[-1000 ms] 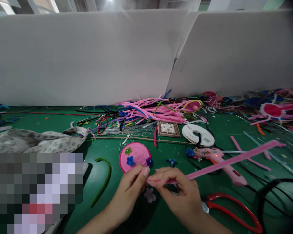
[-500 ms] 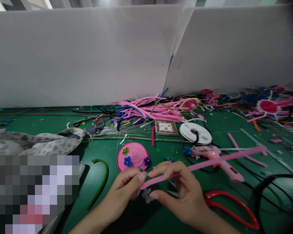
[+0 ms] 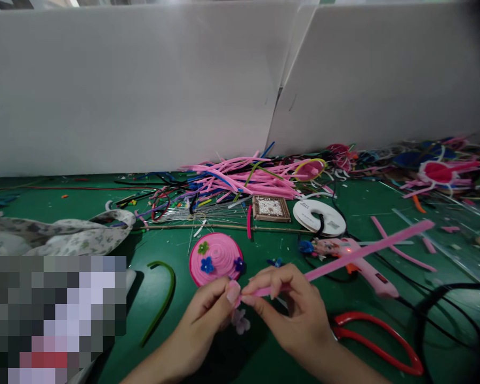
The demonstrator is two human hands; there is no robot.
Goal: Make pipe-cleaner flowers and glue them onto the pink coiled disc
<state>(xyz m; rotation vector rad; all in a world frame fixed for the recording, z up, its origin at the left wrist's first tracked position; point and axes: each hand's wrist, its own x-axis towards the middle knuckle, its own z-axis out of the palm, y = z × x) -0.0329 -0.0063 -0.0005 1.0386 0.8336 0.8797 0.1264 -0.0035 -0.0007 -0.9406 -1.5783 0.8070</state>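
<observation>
A long pink pipe cleaner (image 3: 378,246) slants up to the right from between my hands. My left hand (image 3: 210,314) pinches its near end, where it seems to bend. Close by, my right hand (image 3: 294,306) also grips the strip, thumb and fingers together. Just under the fingertips is a pale lilac flower (image 3: 241,322); whether it is held or lies on the table I cannot tell. Beyond my left hand lies a coiled pink disc (image 3: 220,248) with a green flower (image 3: 202,247), a blue flower (image 3: 207,265) and a dark blue flower (image 3: 239,264) on it.
A pink glue gun (image 3: 368,272) with a lit light lies right of my hands, near red-handled scissors (image 3: 378,341). Behind are a white spool (image 3: 320,205), a small beaded frame (image 3: 271,208) and a pile of pink pipe cleaners (image 3: 244,178). A green pipe cleaner (image 3: 166,301) lies at left.
My right thumb has come up and closed on the pink pipe cleaner, beside my left fingertips. The strip's near end now bends at the left fingers. The view has shifted slightly.
</observation>
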